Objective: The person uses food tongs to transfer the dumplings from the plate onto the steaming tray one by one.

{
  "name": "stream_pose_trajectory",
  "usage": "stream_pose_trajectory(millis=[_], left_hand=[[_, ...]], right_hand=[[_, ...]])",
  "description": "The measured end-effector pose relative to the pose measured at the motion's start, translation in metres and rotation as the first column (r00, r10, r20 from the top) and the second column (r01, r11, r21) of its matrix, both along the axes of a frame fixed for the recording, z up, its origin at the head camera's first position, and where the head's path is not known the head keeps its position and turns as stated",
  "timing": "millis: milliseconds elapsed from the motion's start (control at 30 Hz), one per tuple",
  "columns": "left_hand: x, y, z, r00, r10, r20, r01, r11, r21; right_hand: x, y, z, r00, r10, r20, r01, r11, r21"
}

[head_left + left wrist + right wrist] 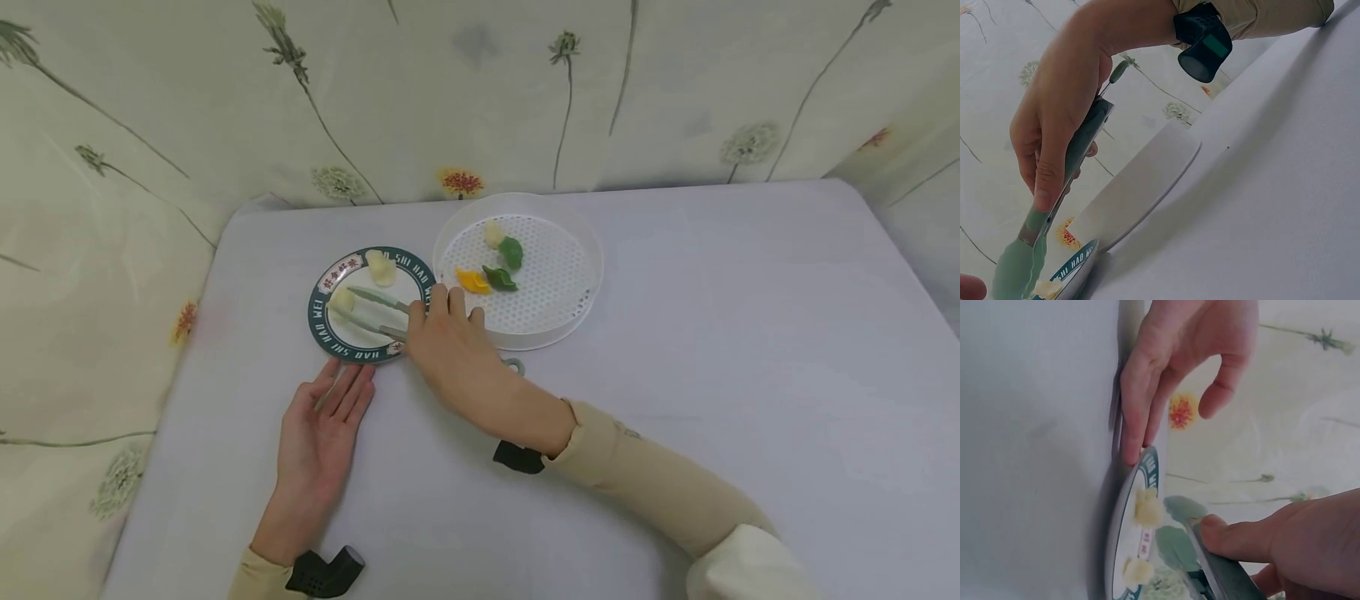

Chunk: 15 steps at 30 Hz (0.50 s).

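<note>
I see my right hand (450, 346) gripping tongs (372, 310) over the plate (324, 327) with two pale dumplings (380, 267); the tray (570, 283) holds four; my left hand (322, 433) rests open.

The right hand (448, 337) reaches forward and left across the body — fingers and thumb curled in a grip round the tongs (378, 310), forearm sleeved to the wrist. The left hand (324, 425) lies flat on the surface (675, 350), fingers straight — fingertips touching the plate (324, 321) rim.
</note>
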<state>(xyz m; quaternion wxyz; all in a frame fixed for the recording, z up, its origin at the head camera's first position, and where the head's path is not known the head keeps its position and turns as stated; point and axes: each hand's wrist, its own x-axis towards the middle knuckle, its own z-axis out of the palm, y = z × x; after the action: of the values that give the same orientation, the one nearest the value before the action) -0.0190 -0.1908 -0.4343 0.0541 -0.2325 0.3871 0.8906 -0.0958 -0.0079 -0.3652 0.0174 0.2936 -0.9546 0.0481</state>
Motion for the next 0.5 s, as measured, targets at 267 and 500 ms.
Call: stream_pose_trajectory(millis=[267,500], left_hand=[[-0.001,0.002,-0.001,1.0,0.014,0.009,-0.014,1.0,0.02],[-0.001,-0.001,-0.003,1.0,0.016,0.013,-0.016,1.0,0.017]], right_hand=[[0.0,-0.012,-0.008,0.996,-0.052,-0.068,0.056,0.997,0.05],[-0.004,0.0,-0.006,0.999,-0.027,-0.032,0.03,0.996,0.081]])
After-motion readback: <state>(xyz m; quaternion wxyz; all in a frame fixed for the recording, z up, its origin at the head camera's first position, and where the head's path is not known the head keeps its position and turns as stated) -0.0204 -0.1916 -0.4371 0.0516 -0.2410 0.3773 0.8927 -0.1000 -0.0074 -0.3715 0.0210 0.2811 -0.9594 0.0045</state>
